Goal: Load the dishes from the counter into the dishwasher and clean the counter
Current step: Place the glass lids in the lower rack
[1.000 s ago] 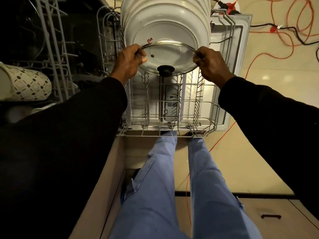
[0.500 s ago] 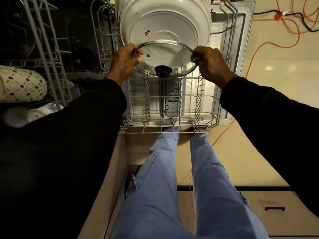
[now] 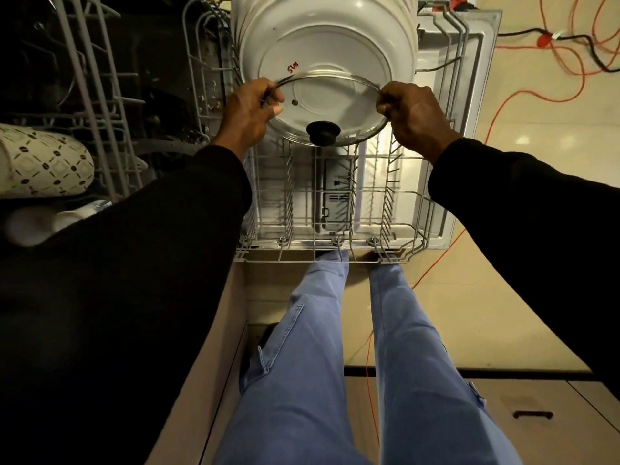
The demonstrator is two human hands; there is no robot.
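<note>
Left hand and right hand pinch glass lid rim over lower rack, touching plates; could slip between tines or chip plates.

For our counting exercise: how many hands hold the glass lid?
2. The left hand grips the left edge of the lid; the right hand grips its right edge. Neither is hidden.
</note>
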